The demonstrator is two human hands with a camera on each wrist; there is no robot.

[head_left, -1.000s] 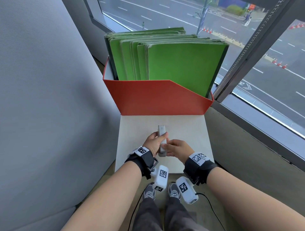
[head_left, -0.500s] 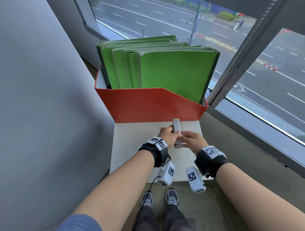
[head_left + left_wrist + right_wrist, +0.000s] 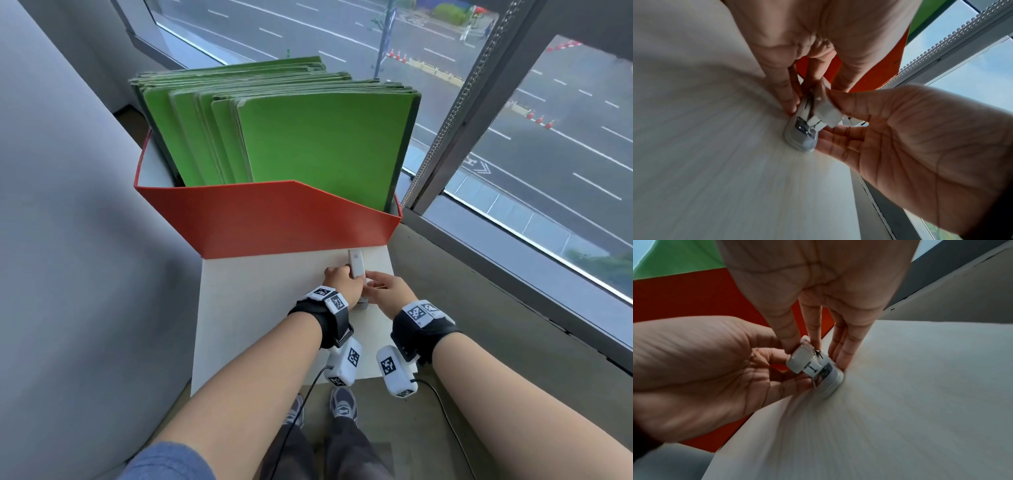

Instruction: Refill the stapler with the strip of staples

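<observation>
A small white stapler (image 3: 356,265) lies on the white table (image 3: 260,308) just in front of the red file box. Its top cover (image 3: 826,110) stands slightly raised off the metal-lined base (image 3: 801,134). My left hand (image 3: 344,279) grips the stapler from the left, fingers (image 3: 787,99) against its side. My right hand (image 3: 380,284) pinches it from the right, thumb (image 3: 789,337) on the cover (image 3: 798,361) and fingers (image 3: 842,353) along the base (image 3: 830,378). No loose strip of staples shows in any view.
A red file box (image 3: 267,222) full of green folders (image 3: 322,147) stands at the table's far end, close to the stapler. A grey partition (image 3: 68,240) runs along the left. A window and grey sill (image 3: 496,308) run along the right.
Both hands and the stapler have moved away from me and slightly right, toward the red box. Both hands have kept their hold on it.
</observation>
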